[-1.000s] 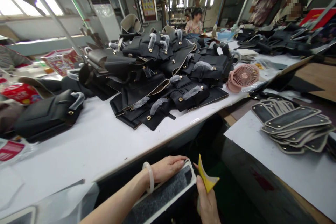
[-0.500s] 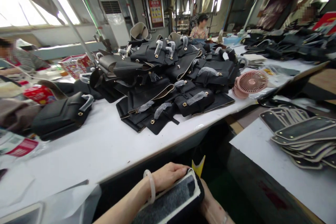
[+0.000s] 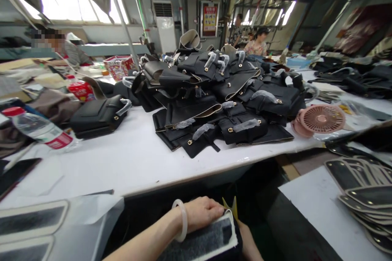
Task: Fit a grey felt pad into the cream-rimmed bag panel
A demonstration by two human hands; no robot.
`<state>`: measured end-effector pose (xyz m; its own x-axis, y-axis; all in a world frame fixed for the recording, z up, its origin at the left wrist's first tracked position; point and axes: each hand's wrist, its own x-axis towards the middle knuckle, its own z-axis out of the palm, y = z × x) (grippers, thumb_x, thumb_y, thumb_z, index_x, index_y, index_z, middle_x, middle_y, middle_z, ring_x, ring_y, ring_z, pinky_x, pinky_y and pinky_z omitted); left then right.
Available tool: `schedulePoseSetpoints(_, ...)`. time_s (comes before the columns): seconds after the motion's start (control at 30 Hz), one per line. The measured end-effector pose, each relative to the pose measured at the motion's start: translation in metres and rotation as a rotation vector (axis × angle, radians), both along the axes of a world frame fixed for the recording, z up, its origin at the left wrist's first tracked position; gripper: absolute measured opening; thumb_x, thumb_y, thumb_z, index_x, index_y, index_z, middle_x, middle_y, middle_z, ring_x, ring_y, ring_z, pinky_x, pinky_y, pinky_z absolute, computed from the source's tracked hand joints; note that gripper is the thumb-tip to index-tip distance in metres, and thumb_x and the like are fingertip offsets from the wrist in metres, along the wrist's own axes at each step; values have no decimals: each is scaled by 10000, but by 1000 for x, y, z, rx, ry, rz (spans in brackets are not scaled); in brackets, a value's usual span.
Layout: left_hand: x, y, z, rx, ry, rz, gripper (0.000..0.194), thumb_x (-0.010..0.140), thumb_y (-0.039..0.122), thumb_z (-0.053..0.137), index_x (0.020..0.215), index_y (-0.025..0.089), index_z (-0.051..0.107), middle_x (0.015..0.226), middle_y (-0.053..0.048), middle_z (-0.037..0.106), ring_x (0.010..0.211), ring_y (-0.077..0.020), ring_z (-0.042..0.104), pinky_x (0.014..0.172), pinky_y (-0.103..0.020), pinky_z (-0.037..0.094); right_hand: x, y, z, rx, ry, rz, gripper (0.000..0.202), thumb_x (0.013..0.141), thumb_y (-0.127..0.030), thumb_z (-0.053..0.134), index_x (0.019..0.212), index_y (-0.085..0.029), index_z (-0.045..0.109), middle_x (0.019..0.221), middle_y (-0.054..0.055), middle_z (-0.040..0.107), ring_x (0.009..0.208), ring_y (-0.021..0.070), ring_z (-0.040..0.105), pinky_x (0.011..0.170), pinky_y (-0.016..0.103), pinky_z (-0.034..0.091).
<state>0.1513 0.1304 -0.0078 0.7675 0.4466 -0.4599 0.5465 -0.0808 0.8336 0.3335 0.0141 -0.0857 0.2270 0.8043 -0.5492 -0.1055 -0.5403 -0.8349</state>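
Lowered since before, left hand (image 3: 202,213) clasps the white-edged dark felt panel (image 3: 208,234); right grip probably hidden underneath.

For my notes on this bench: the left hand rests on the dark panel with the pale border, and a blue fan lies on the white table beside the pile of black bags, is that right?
Not quite: the fan is pink, not blue, as the head view shows. The rest stands: the left hand rests on the dark panel with the pale border, and the fan lies on the white table beside the pile of black bags.
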Motion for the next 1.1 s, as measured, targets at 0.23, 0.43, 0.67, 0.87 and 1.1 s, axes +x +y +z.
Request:
schedulePoseSetpoints(0.23,0,-1,-6,24,-8,41,395,899,480,448,821,223,738,776,20,678,693,-157,548,667,-244,415,91,-11,23,-125,-147,242,588,733,-769,583,790,-186,527,526,29,625,354,162,553,345,220,346)
schedulePoseSetpoints(0.43,2,-1,2,34,25,74,369,891,450,467,1006,243,751,934,-8,715,797,-192,605,740,-277,439,88,43,95,-102,-261,986,461,893,-603,463,992,-170,591,644,6,621,451,132,539,413,219,407)
schedulePoseSetpoints(0.67,1,-1,9,-11,62,159,840,851,457,544,1561,219,164,871,-13,703,780,-197,620,734,-291,458,64,93,106,301,-826,1069,347,945,-444,499,721,-202,607,678,8,605,652,159,528,583,281,260)
schedulePoseSetpoints(0.87,0,-3,4,-38,20,207,939,855,414,560,1561,232,-33,670,56,574,584,-149,503,572,-244,390,54,100,97,533,-1132,1168,463,1011,-431,401,676,-184,605,666,61,664,574,159,526,583,356,138)
schedulePoseSetpoints(1.1,0,-3,14,113,23,134,620,902,413,498,1500,368,337,743,25,625,670,-176,577,698,-284,446,47,109,106,695,-1258,1278,488,1046,-400,331,722,-186,626,694,57,683,622,178,599,587,357,162)
